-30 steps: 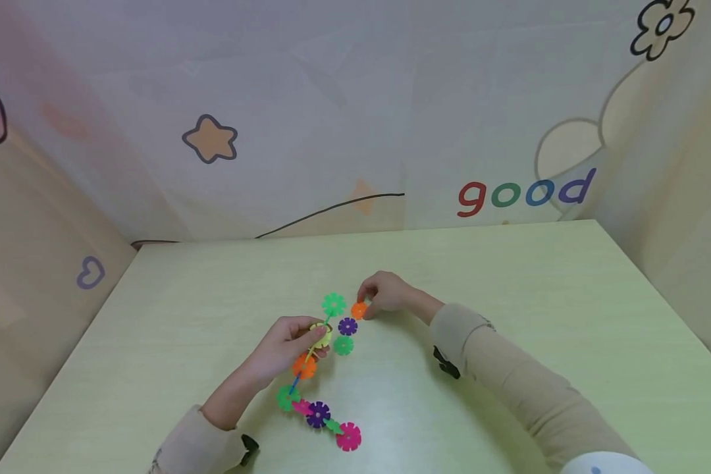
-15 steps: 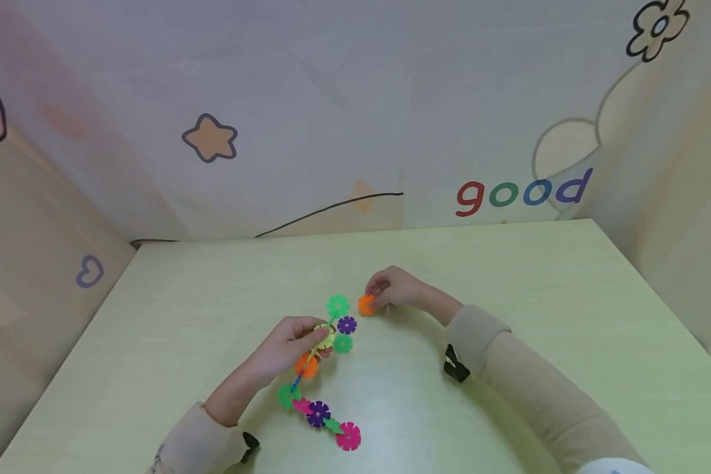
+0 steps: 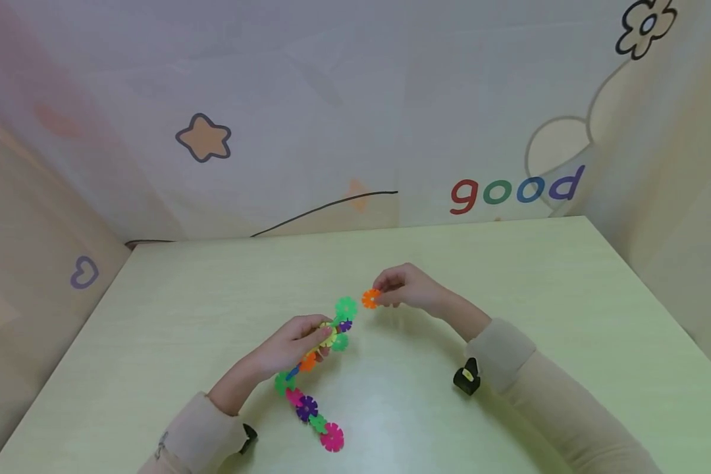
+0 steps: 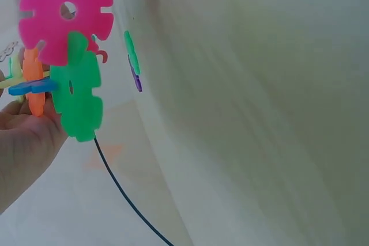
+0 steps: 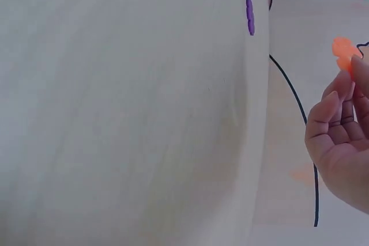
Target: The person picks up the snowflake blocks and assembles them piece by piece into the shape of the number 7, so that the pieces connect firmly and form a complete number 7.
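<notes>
My left hand [image 3: 296, 342] pinches the yellow snowflake disc [image 3: 328, 334] of a chain of slotted plastic discs. From it a green disc [image 3: 346, 308] stands at the chain's far end. The rest bends towards me through an orange disc [image 3: 307, 361], a blue one [image 4: 33, 86], another green one [image 4: 78, 96] and several more, ending in a pink disc [image 3: 332, 437]. My right hand [image 3: 411, 288] pinches a single orange snowflake disc [image 3: 370, 299] by its edge, a short way right of the far green disc. Part of the yellow disc is hidden under the left thumb.
A loose purple disc [image 3: 346, 326] and a loose green disc [image 3: 340, 342] lie on the pale table [image 3: 480, 276] just beyond the chain, partly overlapped by it in the head view. A printed cloth [image 3: 308, 118] hangs behind the table and along its sides.
My right hand has lifted the orange disc off the table, moving it right and away from the loose discs. The left hand has shifted the chain slightly right and tilted it.
</notes>
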`<act>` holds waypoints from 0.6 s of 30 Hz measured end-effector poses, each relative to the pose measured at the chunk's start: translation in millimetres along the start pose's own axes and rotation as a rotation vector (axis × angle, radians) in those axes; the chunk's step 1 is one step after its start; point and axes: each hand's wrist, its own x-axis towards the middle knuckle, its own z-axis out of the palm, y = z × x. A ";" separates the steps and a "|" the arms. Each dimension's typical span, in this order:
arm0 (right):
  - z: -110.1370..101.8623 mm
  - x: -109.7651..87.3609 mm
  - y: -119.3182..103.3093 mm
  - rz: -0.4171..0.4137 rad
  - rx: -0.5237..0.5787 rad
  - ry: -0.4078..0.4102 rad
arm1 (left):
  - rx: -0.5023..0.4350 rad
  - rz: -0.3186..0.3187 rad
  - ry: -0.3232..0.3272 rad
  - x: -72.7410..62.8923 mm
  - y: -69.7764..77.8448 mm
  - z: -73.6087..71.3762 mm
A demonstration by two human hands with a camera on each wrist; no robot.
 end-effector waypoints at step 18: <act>0.2 -33.9 -8.3 -0.036 0.201 0.045 | 0.034 -0.003 -0.125 10.5 2.6 1.5</act>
